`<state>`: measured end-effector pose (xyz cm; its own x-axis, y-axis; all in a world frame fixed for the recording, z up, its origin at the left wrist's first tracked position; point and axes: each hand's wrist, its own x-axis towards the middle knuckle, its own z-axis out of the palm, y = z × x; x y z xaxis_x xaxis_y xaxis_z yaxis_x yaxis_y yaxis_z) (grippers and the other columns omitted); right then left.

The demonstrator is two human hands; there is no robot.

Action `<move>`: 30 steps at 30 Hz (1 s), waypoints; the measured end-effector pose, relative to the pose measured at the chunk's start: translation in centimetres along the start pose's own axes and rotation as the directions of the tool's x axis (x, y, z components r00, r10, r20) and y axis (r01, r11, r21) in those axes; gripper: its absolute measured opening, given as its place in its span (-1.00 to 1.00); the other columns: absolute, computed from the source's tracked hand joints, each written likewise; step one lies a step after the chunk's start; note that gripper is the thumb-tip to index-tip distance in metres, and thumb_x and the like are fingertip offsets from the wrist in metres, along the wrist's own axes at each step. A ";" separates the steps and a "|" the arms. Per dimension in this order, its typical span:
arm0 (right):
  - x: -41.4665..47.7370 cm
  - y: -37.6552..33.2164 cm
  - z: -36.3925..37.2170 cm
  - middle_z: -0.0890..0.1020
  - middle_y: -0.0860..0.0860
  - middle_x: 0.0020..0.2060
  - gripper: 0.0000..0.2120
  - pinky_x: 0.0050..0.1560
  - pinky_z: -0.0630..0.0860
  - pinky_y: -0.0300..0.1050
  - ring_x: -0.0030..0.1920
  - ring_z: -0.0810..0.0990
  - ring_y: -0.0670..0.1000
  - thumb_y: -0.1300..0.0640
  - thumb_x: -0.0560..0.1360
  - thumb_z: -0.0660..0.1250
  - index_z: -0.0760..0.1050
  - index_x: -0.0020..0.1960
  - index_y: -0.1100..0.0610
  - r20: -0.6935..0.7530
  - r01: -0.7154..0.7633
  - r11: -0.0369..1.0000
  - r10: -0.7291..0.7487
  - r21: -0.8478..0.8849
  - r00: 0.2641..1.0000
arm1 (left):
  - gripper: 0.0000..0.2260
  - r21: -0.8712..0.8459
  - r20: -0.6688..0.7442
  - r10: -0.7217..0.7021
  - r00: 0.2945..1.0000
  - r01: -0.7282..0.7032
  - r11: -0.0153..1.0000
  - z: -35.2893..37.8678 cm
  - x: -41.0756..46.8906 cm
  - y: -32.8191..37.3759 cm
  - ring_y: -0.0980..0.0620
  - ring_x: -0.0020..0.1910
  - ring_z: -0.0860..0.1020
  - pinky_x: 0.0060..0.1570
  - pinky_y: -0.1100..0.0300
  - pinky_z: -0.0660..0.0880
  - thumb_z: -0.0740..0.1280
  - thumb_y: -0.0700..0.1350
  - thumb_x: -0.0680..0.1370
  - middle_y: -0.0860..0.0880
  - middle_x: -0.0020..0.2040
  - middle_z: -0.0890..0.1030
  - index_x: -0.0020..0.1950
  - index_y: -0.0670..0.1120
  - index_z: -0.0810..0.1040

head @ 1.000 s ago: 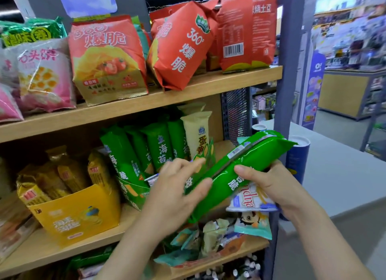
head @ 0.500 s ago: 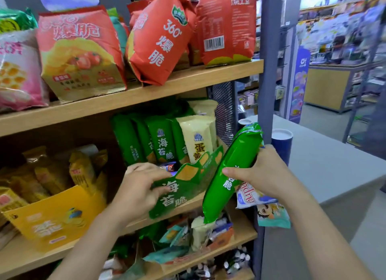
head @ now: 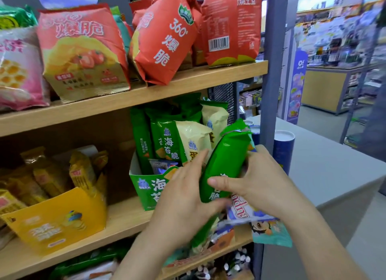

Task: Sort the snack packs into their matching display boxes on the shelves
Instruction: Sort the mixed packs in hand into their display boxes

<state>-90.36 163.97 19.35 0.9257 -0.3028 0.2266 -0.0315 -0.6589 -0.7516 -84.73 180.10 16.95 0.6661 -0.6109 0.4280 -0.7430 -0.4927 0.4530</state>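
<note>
My right hand [head: 259,183] grips a green seaweed snack pack [head: 224,162], held nearly upright in front of the green display box [head: 146,187] on the middle shelf. My left hand [head: 183,194] lies against the pack's left side, fingers straight, covering part of the box's front. Under my right hand I also hold two or three other small packs: a white one [head: 244,213] and a teal one [head: 271,233]. The green box holds several green packs [head: 167,141] and cream-yellow packs [head: 194,137]. A yellow display box [head: 56,219] with golden packs stands to the left.
Red chip bags [head: 165,37] and a pink bag [head: 18,68] fill the top shelf [head: 146,91]. Mixed loose packs lie on the lower shelf [head: 208,250]. A grey shelf post [head: 273,70] rises at the right, with a blue tube [head: 283,148] on a grey counter [head: 334,166] beyond.
My left hand left the green box's front flap and moved right onto the green pack. The pack stands more upright and closer to the box.
</note>
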 end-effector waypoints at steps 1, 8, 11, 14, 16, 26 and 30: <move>0.0 0.1 0.0 0.46 -0.06 -0.02 -0.50 -0.03 0.50 -0.15 -0.04 0.48 -0.22 -0.48 0.11 0.45 0.59 -0.03 -0.29 0.041 0.010 0.998 -0.013 0.068 0.999 | -0.20 -0.089 -0.026 -0.023 0.999 0.021 0.996 -0.2 0.3 -0.1 0.26 0.17 0.47 0.16 0.18 0.46 0.53 0.15 0.35 0.30 0.20 0.50 0.46 0.31 0.13; -1.0 1.8 -2.6 0.66 -0.12 0.11 -0.11 -0.10 0.62 -0.20 -0.02 0.70 -0.04 0.07 0.26 0.57 0.20 0.36 -0.51 0.103 0.077 0.864 -0.147 0.498 0.984 | -0.53 -0.712 0.076 -0.265 0.961 0.239 0.661 -2.6 0.0 -2.0 0.07 -0.05 0.66 -0.10 0.26 0.56 0.48 -0.13 0.23 0.07 -0.03 0.69 0.12 0.09 0.53; -1.1 2.7 -3.3 0.73 0.05 -0.11 0.13 -0.32 0.63 -0.11 -0.26 0.72 0.08 0.22 0.12 0.67 0.15 0.42 -0.44 0.082 0.016 0.730 -0.099 0.683 0.992 | -0.50 -0.809 0.147 -0.267 0.952 0.271 0.522 -2.5 -0.1 -3.0 -0.02 -0.06 0.67 -0.13 0.19 0.58 0.44 -0.06 0.11 -0.05 -0.03 0.70 0.06 0.06 0.62; -0.5 3.8 -2.3 0.71 0.16 -0.14 0.06 -0.34 0.62 -0.09 -0.27 0.70 0.09 -0.01 -0.14 0.76 0.45 0.32 0.02 0.118 -0.036 0.583 -0.102 0.812 0.988 | -0.34 -0.802 0.184 -0.272 0.944 0.304 0.513 -1.6 -0.1 -3.2 -0.03 -0.03 0.66 -0.10 0.16 0.57 0.46 -0.08 0.14 -0.07 0.02 0.70 0.25 -0.03 0.53; -0.3 4.5 -1.9 0.69 0.21 -0.17 -0.01 -0.34 0.62 -0.10 -0.29 0.69 0.10 -0.07 -0.20 0.76 0.55 0.18 0.15 0.143 -0.072 0.532 -0.094 0.844 0.985 | -0.14 -0.775 0.219 -0.258 0.941 0.328 0.540 -1.4 -0.1 -3.4 -0.10 0.10 0.64 0.05 0.01 0.54 0.49 -0.03 0.14 -0.10 0.15 0.66 0.45 -0.04 0.35; -0.4 4.8 -3.3 0.71 0.11 -0.11 -0.19 -0.21 0.64 -0.15 -0.16 0.71 0.02 0.21 0.20 0.67 0.40 0.37 0.18 0.387 -0.175 0.423 -0.492 0.889 0.780 | -0.48 -0.641 0.423 0.009 0.906 0.293 0.710 -0.9 0.8 -2.1 0.07 0.14 0.61 0.10 0.21 0.52 0.37 0.00 0.27 0.01 0.16 0.66 0.24 0.20 0.57; -0.5 5.5 -3.2 0.70 0.17 -0.20 -0.12 -0.33 0.62 -0.14 -0.28 0.70 0.07 0.13 0.01 0.75 0.47 0.25 0.21 0.338 -0.144 0.489 -0.336 0.861 0.879 | -0.56 -0.612 0.457 0.113 0.882 0.220 0.759 -1.3 1.6 -0.8 0.11 0.21 0.57 0.19 0.22 0.50 0.37 -0.12 0.47 0.10 0.22 0.61 0.31 0.22 0.51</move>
<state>-92.23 158.27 17.09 0.9517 0.1882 0.2426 0.1757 0.3141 -0.9330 -82.95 180.38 18.29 0.4730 -0.8782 0.0711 -0.3773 -0.1290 0.9171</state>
